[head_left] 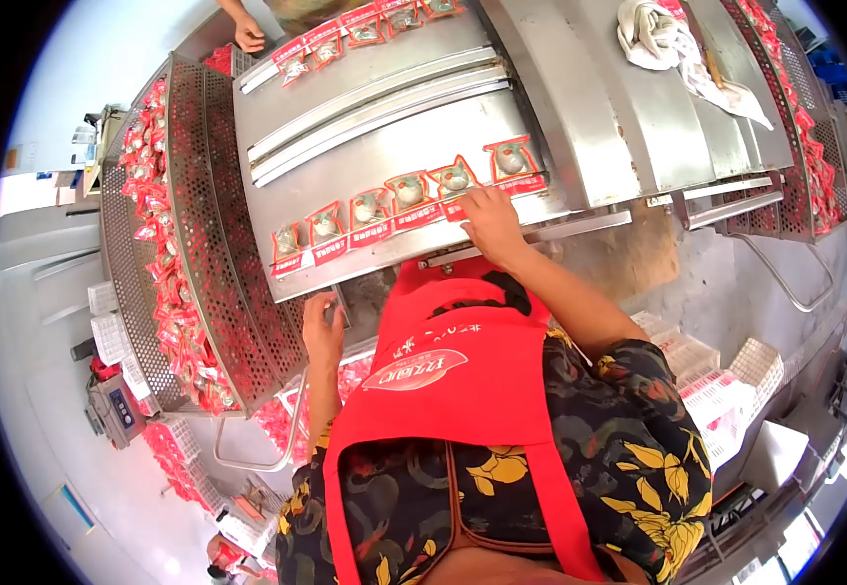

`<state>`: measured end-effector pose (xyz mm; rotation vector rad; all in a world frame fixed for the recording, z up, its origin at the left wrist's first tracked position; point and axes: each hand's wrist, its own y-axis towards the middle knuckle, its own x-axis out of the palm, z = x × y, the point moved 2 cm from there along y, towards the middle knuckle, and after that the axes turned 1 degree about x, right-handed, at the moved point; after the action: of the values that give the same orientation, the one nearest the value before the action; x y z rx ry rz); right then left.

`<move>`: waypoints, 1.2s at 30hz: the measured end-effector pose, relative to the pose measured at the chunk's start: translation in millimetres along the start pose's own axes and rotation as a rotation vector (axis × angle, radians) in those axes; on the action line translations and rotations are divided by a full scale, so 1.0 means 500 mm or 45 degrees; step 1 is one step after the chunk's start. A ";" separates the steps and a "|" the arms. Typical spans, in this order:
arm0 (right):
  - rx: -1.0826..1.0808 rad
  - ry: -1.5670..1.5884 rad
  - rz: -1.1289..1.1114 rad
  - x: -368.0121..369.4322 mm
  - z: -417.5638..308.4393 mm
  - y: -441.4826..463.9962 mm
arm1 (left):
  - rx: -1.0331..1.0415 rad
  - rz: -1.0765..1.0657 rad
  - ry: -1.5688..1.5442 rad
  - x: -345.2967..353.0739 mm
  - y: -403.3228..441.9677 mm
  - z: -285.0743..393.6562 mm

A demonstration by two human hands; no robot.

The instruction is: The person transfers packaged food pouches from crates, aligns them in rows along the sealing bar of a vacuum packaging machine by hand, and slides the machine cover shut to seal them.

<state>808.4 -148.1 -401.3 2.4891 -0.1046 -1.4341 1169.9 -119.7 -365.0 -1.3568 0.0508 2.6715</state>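
Note:
Several clear packets with red edges, each with a round greyish item inside, lie in a row along the near side of the steel machine bed. My right hand is at the right part of this row, its curled fingers on the red lower edge of a packet. Just right of those fingers is the end packet. Off the bed's near left corner hangs my left hand, fingers loosely bent and apart, with nothing visible in it.
A perforated metal bin heaped with red packets stands left; another bin is at far right. A white cloth lies on the steel cover. Across the bed, another person's hand is near a second packet row.

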 end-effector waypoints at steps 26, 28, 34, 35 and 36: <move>0.411 0.162 -0.274 -0.130 -0.008 -0.241 | 0.296 0.301 0.521 0.059 0.189 -0.149; 0.496 0.160 -0.283 -0.153 -0.020 -0.266 | 0.352 0.358 0.520 0.063 0.184 -0.160; 0.580 0.143 -0.249 -0.174 -0.044 -0.320 | 0.402 0.351 0.540 0.060 0.152 -0.118; 0.593 0.153 -0.266 -0.175 -0.049 -0.320 | 0.425 0.344 0.522 0.057 0.143 -0.088; 0.607 0.164 -0.282 -0.176 -0.052 -0.321 | 0.472 0.294 0.346 0.055 0.129 -0.054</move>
<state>774.8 28.6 -357.4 3.0570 -0.1674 -1.4631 1166.4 -183.0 -405.4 -1.6488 0.7329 2.4508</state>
